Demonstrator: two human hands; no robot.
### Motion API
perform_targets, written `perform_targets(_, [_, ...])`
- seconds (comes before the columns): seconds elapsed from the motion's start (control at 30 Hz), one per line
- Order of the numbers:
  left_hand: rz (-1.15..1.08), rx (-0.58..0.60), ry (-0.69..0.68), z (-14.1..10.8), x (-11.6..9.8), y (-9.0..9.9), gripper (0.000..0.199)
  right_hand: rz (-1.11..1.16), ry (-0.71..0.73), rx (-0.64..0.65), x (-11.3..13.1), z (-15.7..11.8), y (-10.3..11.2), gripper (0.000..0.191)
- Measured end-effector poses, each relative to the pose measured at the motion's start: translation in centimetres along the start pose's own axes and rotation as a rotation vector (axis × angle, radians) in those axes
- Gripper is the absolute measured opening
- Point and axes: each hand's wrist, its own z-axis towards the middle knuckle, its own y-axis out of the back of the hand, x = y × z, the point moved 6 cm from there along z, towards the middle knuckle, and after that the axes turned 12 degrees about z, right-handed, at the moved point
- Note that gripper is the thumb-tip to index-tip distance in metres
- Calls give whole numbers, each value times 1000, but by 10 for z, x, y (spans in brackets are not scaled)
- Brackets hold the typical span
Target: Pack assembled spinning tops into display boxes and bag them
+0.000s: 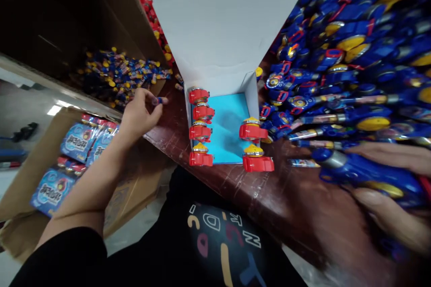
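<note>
My left hand [139, 114] is closed in a pinch on a small blue candy tube [158, 100], beside the cardboard box of similar tubes. On the right, my right hand [400, 197], partly blurred, is wrapped around a blue plastic toy [360, 170] with a silver collar and a yellow patch. Between the hands stands an open white box [229, 18] with a light-blue bottom. Red toys [201, 132] with yellow and silver tops line its left side. Two more red toys [254, 131] sit at its right edge.
A brown cardboard box [134, 22] at the left holds loose candy tubes [124, 69]. Blue toys [336, 54] are heaped at the right on the dark red table [286, 206]. Below left, an open carton [128, 197] contains blue printed packs [54, 188].
</note>
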Motion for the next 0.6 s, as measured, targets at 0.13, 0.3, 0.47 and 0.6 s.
perform_targets(0.13, [-997,382,-94,-68,-79,-17,31,39,131,177,55,39,-65,53])
perform_targets(0.3, [-1302,645,-110,-98,-113,-29,30,162,380,461,84,58,-126,43])
perform_targets(0.47, [-1270,791,-125,-97,-112,-27,32,312,535,543,86,50,-135,36])
perform_targets(0.6, [-1306,745,-163,-101,-115,-35,31,345,484,461,93,46,-131,29])
